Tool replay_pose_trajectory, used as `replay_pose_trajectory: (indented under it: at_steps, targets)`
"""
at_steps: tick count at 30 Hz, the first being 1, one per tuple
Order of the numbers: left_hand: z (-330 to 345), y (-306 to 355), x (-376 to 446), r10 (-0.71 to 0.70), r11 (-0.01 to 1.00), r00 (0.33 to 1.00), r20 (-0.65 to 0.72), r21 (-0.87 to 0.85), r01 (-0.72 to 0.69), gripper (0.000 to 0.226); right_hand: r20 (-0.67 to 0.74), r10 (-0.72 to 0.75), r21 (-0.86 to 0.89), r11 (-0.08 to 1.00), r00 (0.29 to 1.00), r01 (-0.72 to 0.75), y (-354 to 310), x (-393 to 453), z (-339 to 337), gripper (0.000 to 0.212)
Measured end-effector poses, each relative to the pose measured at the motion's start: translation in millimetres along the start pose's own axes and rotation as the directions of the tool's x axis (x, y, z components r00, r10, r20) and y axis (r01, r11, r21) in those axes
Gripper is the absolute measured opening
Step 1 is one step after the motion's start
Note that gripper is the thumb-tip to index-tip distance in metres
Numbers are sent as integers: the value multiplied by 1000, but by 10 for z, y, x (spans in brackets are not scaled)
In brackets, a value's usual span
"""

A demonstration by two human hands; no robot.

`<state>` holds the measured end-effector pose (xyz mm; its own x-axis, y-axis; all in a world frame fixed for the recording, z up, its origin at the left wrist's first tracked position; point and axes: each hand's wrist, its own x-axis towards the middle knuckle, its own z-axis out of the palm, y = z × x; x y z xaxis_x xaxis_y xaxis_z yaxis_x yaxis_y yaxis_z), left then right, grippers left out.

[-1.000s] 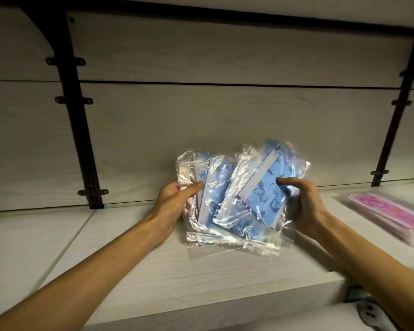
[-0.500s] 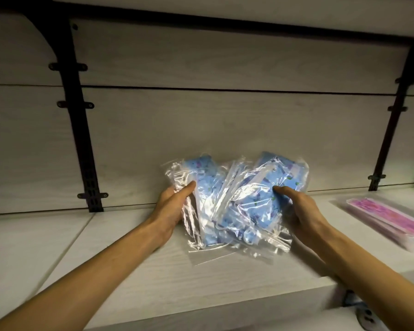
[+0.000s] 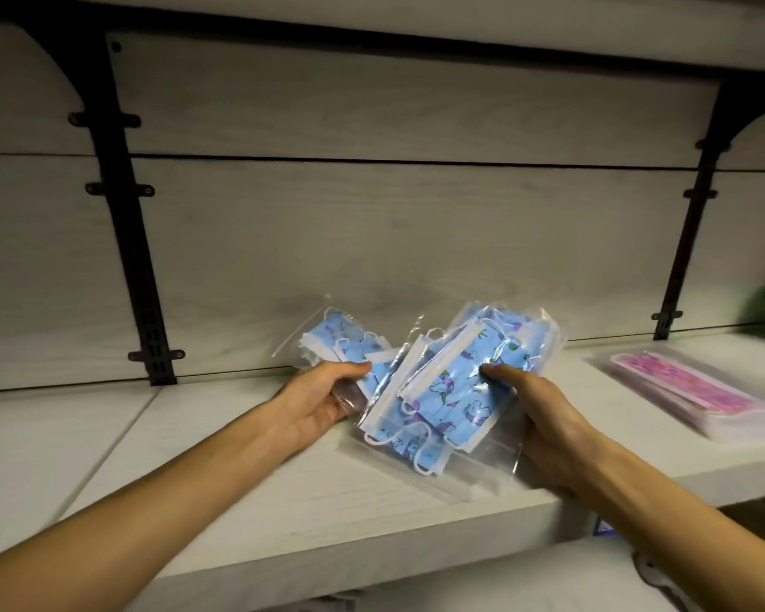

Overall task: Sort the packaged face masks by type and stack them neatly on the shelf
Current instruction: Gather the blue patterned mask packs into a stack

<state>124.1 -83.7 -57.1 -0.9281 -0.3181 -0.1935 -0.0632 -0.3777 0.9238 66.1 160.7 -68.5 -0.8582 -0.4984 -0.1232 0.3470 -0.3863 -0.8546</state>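
Head view: both hands gripped a fanned bundle of blue masks (image 3: 438, 390) just above the shelf (image 3: 283, 501). Left hand (image 3: 319, 404) pinched the left packs, right hand (image 3: 535, 413) curled around the right ones, thumb on top. Probably light, floppy, slippery film; best held by the edges, squeezed together.

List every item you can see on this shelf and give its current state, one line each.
Blue printed face masks in clear plastic bags: fanned, gripped by both hands.
Left hand: gripping bags.
Right hand: gripping bags.
Pink face masks in clear packs: stacked flat, untouched.
Pale wooden shelf: bearing both.
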Motion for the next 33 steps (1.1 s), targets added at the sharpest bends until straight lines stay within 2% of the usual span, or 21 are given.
replay_pose_trajectory:
  at_steps: [2,6,8,11,13,15,17,19,21,24,27,28,30,33]
  targets:
    - [62,-23,-2,3,1000,999,-39,17,-2,14,-14,59,3,998,998,-59,-13,-42,9,31]
    - [176,22,-26,63,994,996,-60,-88,-69,20,-32,86,40,996,996,-84,-24,-124,69,25]
    - [206,86,-65,107,982,994,-16,-157,-108,15,-13,89,69,994,996,-88,-31,-145,92,26]
    - [227,181,-134,142,955,986,92,-274,-112,22,15,89,144,985,996,-90,-48,-135,131,36]
    - [227,207,-172,148,953,980,134,-285,-105,30,75,77,190,978,994,-90,-78,-110,196,32]
    - [207,213,-198,154,954,976,152,-282,-107,36,79,58,187,980,995,-72,-115,-38,257,25]
    - [164,218,-227,165,953,969,185,-283,-108,30,21,3,82,997,1000,-5,-155,72,283,19]
    - [86,221,-277,155,953,961,227,-290,-85,38,-7,-58,-13,998,998,58,-192,173,274,12]
    - [-43,226,-311,139,964,954,266,-256,-70,49,15,-128,-20,991,992,129,-250,268,234,11]
    - [-273,236,-347,137,970,949,285,-231,-71,57,25,-229,-44,972,973,230,-423,369,173,22]
    - [-478,264,-318,136,972,960,244,-219,-82,65,63,-225,-180,956,972,232,-642,401,92,16]
    - [-510,278,-334,129,979,961,246,-187,-83,67,75,-223,-312,920,972,236,-713,409,54,17]
    - [-532,316,-358,71,995,949,306,-93,-45,74,129,-256,-581,764,958,282,-832,385,22,23]
    - [-562,358,-359,-35,995,916,400,100,-6,95,248,-295,-726,574,923,379,-951,348,89,30]
